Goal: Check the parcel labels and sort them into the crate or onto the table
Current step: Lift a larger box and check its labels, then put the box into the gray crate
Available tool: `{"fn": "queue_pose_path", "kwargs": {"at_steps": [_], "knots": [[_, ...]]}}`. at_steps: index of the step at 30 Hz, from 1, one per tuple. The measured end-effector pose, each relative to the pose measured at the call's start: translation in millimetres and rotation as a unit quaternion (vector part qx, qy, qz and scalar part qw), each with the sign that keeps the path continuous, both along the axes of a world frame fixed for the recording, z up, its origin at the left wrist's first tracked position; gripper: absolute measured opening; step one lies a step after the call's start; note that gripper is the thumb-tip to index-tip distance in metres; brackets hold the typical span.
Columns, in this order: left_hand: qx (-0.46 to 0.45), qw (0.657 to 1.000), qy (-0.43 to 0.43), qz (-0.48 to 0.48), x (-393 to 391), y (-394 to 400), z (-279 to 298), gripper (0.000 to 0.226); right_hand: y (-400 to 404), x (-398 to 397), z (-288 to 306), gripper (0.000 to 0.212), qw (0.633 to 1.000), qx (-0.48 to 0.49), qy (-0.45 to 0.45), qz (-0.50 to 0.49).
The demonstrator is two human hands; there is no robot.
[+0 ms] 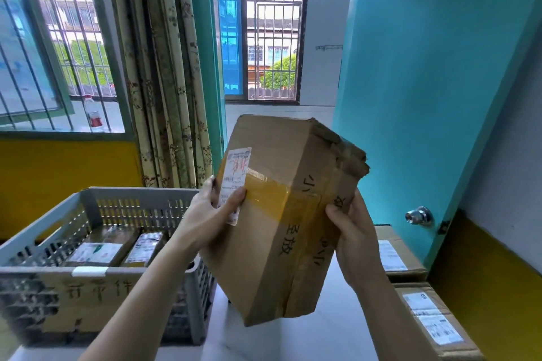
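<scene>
A tall brown cardboard parcel [281, 214] is held up in the air in front of me, tilted, wrapped with a band of yellow tape. Its white label [234, 176] with red marks faces me on the left side. My left hand [217, 211] grips the parcel's left edge, thumb across the lower part of the label. My right hand [355, 237] holds its right side. The grey plastic crate [140, 202] stands at the lower left and holds two labelled parcels [99, 252], [145, 248]. The white table [322, 331] lies under the held parcel.
Two labelled cardboard boxes [393, 255], [431, 319] sit on the table at the right, by a teal door with a metal knob [419, 215]. A cardboard sign with handwriting [96, 290] hangs on the crate's front. Barred windows, a curtain and a bottle [93, 113] lie beyond.
</scene>
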State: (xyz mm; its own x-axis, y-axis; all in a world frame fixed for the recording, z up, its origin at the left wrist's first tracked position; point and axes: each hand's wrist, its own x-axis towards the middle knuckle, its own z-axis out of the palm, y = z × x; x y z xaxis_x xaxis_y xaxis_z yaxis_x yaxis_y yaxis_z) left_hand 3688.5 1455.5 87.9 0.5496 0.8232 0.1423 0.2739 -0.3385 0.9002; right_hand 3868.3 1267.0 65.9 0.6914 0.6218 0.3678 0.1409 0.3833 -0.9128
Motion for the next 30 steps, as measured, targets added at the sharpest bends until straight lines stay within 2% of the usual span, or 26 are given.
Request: {"fn": "queue_pose_path", "kwargs": {"at_steps": [4, 8, 10, 12, 17, 19, 20, 24, 26, 30], "knots": [[0.016, 1.000, -0.022, 0.012, -15.6, 8.1, -1.6, 0.112, 11.4, -6.4, 6.4, 0.069, 0.993, -0.084, -0.028, -0.081], [0.022, 0.999, -0.035, 0.017, -30.8, 19.7, -2.7, 0.092, 28.0, -22.5, 11.6, 0.034, 0.979, -0.097, -0.062, -0.169], [0.002, 0.999, -0.047, 0.021, -42.1, 32.7, -2.5, 0.082, 40.7, -31.4, 14.3, 0.026, 0.971, -0.101, -0.096, -0.193], [-0.018, 0.998, -0.059, 0.020, -56.5, 49.0, -1.4, 0.074, 53.5, -42.9, 18.6, 0.035, 0.970, -0.113, -0.115, -0.181], [-0.009, 0.998, -0.057, 0.022, -99.0, 89.8, 9.7, 0.056, 86.6, -80.8, 33.8, 0.099, 0.980, -0.155, -0.115, -0.051], [-0.016, 0.998, -0.064, 0.019, -122.3, 112.1, 15.5, 0.051, 109.0, -102.3, 41.5, 0.116, 0.972, -0.186, -0.140, -0.029], [-0.020, 0.998, -0.061, 0.020, -132.6, 122.2, 18.5, 0.050, 120.0, -112.2, 44.9, 0.117, 0.969, -0.197, -0.148, -0.027], [-0.017, 0.998, -0.055, 0.031, -170.6, 155.8, 26.8, 0.042, 163.3, -148.5, 50.1, 0.091, 0.970, -0.196, -0.141, -0.026], [-0.015, 0.998, -0.049, 0.037, -184.2, 167.7, 30.6, 0.036, 183.1, -161.3, 49.6, 0.084, 0.970, -0.206, -0.131, -0.022], [-0.030, 0.997, -0.037, 0.061, -208.2, 196.9, 33.3, 0.030, 229.7, -180.5, 41.9, 0.087, 0.963, -0.237, -0.123, -0.027]]}}
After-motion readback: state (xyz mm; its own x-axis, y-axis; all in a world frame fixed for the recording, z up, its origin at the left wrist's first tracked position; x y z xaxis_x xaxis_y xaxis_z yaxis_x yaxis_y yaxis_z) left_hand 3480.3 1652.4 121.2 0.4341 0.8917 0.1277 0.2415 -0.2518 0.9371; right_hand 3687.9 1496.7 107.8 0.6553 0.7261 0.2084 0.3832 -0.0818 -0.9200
